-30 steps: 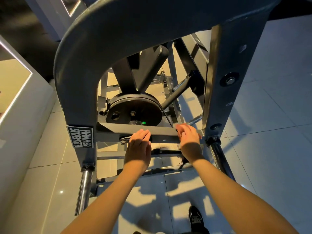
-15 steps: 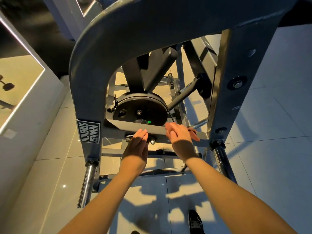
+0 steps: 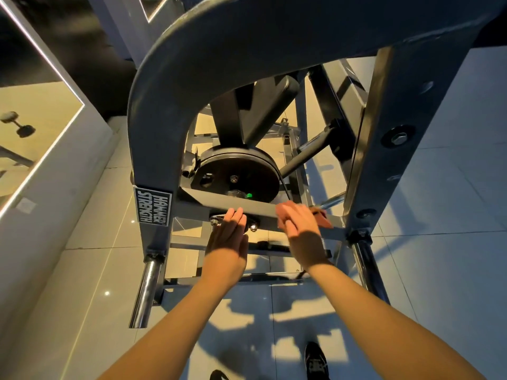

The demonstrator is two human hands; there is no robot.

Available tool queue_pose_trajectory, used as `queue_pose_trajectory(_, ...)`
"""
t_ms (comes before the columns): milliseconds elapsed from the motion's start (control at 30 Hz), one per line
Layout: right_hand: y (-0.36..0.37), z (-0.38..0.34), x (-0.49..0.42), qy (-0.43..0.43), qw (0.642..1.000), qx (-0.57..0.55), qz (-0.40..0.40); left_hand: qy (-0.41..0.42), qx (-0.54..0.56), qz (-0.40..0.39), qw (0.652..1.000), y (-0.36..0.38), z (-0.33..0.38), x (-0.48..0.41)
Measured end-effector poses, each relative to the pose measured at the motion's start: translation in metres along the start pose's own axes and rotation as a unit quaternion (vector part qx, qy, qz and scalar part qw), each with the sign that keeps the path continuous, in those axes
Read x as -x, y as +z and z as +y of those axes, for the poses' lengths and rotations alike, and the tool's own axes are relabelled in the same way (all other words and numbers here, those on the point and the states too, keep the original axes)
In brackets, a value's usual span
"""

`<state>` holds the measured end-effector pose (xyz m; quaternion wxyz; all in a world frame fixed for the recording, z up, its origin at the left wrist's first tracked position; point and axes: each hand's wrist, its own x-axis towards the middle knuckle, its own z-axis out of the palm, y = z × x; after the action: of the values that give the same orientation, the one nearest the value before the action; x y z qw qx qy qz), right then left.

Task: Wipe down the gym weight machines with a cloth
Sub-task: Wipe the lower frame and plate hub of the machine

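Note:
A dark grey weight machine frame [image 3: 164, 111] arches over me, with a Hammer Strength label [image 3: 153, 205] on its left post. A black weight plate [image 3: 241, 171] sits behind the low crossbar [image 3: 214, 201]. My right hand [image 3: 299, 226] lies over the crossbar near its right end, fingers curled on a reddish cloth [image 3: 321, 216] that peeks out on the hand's right side. My left hand [image 3: 227, 237] is flat with straight fingers, its tips touching the crossbar's underside by two bolts.
Chrome pegs stick out toward me, the left peg [image 3: 145, 292] under the left post and the right peg [image 3: 367, 270] under the right post. A white wall with a mirror panel [image 3: 41, 119] runs along the left. Glossy floor tiles [image 3: 439, 270] surround the machine; my shoe [image 3: 315, 360] is below.
My right hand has slid left along the crossbar with the cloth. My left hand has kept its place by the bolts. The view has shifted a little.

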<state>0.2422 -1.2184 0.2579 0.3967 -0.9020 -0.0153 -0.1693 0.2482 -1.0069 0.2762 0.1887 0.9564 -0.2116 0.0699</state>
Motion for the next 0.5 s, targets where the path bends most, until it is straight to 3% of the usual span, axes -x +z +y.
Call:
queue_pose_trajectory(100, -0.008, 0.028, 0.021, 0.155, 0.983, -0.077, 0.068, -0.001, -0.022, -0.028, 0.999, 0.001, 0.004, 0.001)
queue_pose_trajectory(167, -0.006, 0.020, 0.011, 0.185, 0.981, -0.043, 0.038, 0.004, -0.037, -0.036, 0.999, -0.002, 0.008, 0.000)
queue_pose_trajectory(333, 0.013, -0.052, -0.014, -0.017, 0.999, -0.028, -0.006, -0.059, -0.017, -0.087, 0.994, -0.007, 0.027, -0.013)
queue_pose_trajectory(400, 0.013, -0.052, -0.012, -0.051, 0.998, -0.002, -0.033, -0.090, -0.015, -0.104, 0.990, -0.009, 0.032, -0.019)
queue_pose_trajectory(500, 0.005, -0.015, -0.007, -0.054, 0.997, 0.045, -0.022, -0.066, -0.078, -0.136, 0.985, -0.004, 0.040, -0.023)
